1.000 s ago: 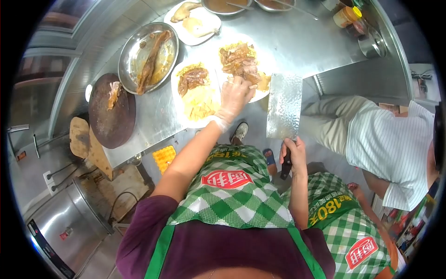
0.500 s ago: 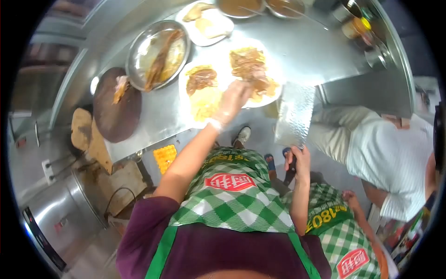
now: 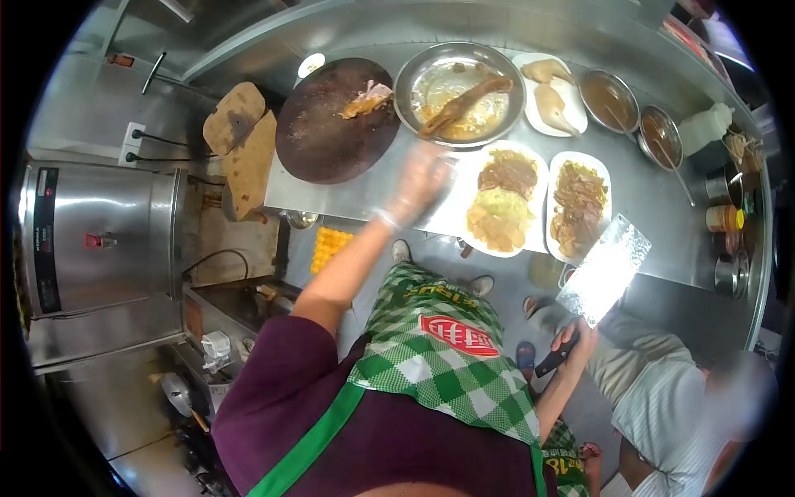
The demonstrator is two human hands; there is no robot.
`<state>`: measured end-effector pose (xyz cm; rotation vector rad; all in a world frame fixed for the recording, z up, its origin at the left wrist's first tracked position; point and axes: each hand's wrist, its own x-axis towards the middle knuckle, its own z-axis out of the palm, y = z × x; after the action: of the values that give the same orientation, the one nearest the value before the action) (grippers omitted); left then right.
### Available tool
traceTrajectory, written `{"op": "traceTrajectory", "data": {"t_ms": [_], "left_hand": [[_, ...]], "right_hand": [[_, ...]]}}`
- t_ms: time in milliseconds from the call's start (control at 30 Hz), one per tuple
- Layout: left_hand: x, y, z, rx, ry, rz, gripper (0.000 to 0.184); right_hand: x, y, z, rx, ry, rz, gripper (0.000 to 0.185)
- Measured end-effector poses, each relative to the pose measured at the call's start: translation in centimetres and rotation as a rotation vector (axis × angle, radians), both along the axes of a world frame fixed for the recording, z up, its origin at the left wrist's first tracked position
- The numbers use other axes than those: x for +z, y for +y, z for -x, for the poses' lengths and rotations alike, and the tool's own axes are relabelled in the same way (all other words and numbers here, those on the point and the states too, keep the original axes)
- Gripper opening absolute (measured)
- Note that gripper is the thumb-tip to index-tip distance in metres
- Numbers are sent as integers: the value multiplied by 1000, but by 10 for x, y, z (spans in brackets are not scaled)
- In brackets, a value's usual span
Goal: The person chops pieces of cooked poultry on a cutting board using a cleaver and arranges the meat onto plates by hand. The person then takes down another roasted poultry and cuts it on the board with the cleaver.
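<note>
The right hand (image 3: 582, 341) has its grip closed round the dark handle of a cleaver (image 3: 606, 267), lower right of centre, the broad blade angled to the upper right with its flat face up, clear of the bench (image 3: 331, 199). The left hand (image 3: 418, 186), in a clear glove, is blurred over the bench at upper centre, just below the pan (image 3: 398, 95); whether its grip is released or grasping something, I cannot tell. The cleaver should feel rigid and front-heavy, so the handle, close behind the blade, is the place to hold it; grease could make it slip. The right forearm slants up from the lower right, elbow bent near the body, while the left arm reaches up from the lower left, fairly extended. Right of the left hand, the sliced meat (image 3: 507, 176) on one plate (image 3: 541, 186) and the slices (image 3: 578, 199) on the plate beside it look soft, moist and easily disturbed, best supported from beneath. The long brown piece (image 3: 464, 108) in the pan looks firmer but slick, better taken round its middle. At upper left of centre, a small meat scrap (image 3: 364, 103) on the chopping block (image 3: 319, 137) looks light and easily pinched.
</note>
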<state>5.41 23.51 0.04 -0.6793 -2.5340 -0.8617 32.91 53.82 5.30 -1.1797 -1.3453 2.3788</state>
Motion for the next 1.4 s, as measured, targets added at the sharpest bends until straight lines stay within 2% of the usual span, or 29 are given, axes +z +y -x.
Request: {"op": "traceTrajectory", "data": {"t_ms": [67,133,200,233,333,367,400,467,533,633,733,900,967,1033,1100,1133,1233,1333,1400], "left_hand": [[18,-54,31,252,-44,19,33],[12,-113,69,422,-68,96,46],[9,-152,101,423,-134,176,62],[3,-164,117,402,-149,217,76],[-5,-169,150,327,-195,338,84],[-15,-167,162,299,-137,317,86],[-6,-159,167,239,-129,308,74],[-27,-157,188,141,11,297,59],[-28,-158,193,126,26,282,48],[-46,-159,177,74,-49,184,51],[-31,-194,176,-53,-85,205,52],[-23,-248,132,-106,-105,290,56],[-18,-258,125,-118,-77,328,60],[-5,-258,116,-151,-91,183,65],[-10,-267,113,-49,-101,40,55],[-11,-271,111,-33,-103,-42,43],[-21,-275,102,40,-117,-102,29],[-9,-268,93,109,-57,-132,28],[-23,-266,97,80,-46,-166,24]], "right_hand": [[2,-10,6,43,21,-3,14],[2,-37,21,81,-3,-11,16],[-3,-63,34,111,34,-11,15],[-4,-79,43,123,52,-11,15],[15,-137,69,137,33,-37,12],[8,-157,76,149,23,-19,12],[4,-177,81,136,5,-8,13],[-3,-216,95,232,-90,-26,14],[-15,-257,111,312,-68,-8,15],[-7,-275,124,470,-61,-43,13],[2,-317,140,476,-59,38,17],[0,-332,149,561,-83,-61,21],[7,-335,167,620,-171,-206,24],[16,-335,191,698,-160,-331,28],[22,-346,222,715,-128,-591,22],[20,-352,239,718,-78,-748,20],[33,-375,291,845,-55,-1161,22],[15,-388,320,874,2,-1285,23],[3,-389,338,909,4,-1331,24]]}}
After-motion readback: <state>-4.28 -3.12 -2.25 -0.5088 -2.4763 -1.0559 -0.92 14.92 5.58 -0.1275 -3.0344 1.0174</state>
